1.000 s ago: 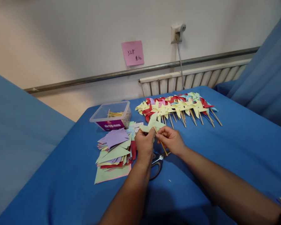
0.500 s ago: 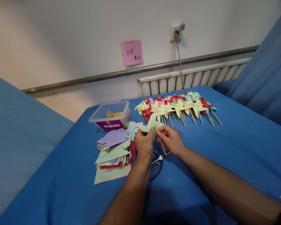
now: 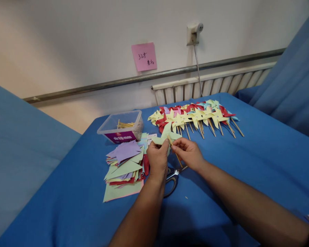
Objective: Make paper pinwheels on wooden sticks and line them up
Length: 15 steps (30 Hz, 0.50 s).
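Observation:
Both of my hands meet above the middle of the blue table. My left hand [image 3: 158,160] pinches a pale green paper pinwheel [image 3: 167,133] from the left. My right hand [image 3: 187,153] holds the thin wooden stick [image 3: 178,159] against the pinwheel's middle; the stick slants down toward me between the hands. Scissors [image 3: 173,178] lie on the cloth just under my wrists. To the left lies a stack of cut coloured paper pieces [image 3: 125,162].
A row of finished yellow, red and pale blue pinwheels [image 3: 193,116] lies at the far side. A clear plastic box with sticks [image 3: 121,127] stands far left. A radiator [image 3: 213,85], wall socket and pink note [image 3: 144,56] are behind. Blue covered surfaces flank the table.
My hands and the green pinwheel have shifted very slightly away from me; the grip on paper and stick is the same.

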Available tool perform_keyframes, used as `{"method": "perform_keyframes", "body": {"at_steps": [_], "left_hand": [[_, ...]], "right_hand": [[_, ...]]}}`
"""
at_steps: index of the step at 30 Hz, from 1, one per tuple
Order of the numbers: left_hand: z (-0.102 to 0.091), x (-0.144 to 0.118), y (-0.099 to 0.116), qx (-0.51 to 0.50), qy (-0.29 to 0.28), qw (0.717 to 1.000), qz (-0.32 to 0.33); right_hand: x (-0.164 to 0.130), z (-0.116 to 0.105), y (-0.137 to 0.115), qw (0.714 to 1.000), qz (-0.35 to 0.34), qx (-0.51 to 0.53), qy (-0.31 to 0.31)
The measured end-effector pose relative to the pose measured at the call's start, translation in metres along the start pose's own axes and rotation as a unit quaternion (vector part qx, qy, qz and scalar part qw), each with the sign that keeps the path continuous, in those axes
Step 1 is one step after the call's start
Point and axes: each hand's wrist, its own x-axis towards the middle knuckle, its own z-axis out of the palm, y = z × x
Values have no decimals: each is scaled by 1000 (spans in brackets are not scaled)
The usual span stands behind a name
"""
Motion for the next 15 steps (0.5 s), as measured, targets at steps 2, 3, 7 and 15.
{"method": "perform_keyframes", "body": {"at_steps": [2, 3, 7, 15], "left_hand": [[0, 0, 1, -4, 5, 1000, -2], [0, 0, 1, -6, 6, 1000, -2], [0, -1, 2, -2, 3, 1000, 2], [1, -1, 1, -7, 13, 1000, 5]], "right_hand": [[0, 0, 1, 1000, -8, -1, 0], [0, 1, 1, 1000, -8, -3, -2], [1, 0, 2, 1000, -3, -9, -6], [3, -1, 5, 1000, 0, -8, 9]]}}
